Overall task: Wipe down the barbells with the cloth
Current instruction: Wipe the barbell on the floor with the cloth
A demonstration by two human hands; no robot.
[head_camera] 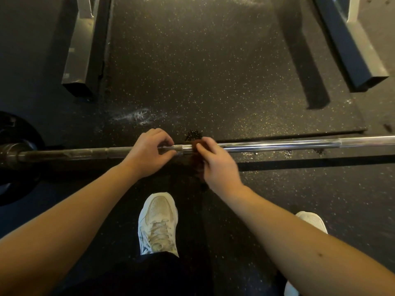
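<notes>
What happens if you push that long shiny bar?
The barbell is round and rides on a round plate, so it would probably roll. It looks like solid steel, so likely heavy and stiff. Its chrome may feel slippery.

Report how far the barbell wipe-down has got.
Done, by looks: the barbell shines right of the hands. In hand: the left hand grips the bar while the right hand holds the cloth against it. Left: the dull, darker stretch toward the weight plate, probably.
</notes>
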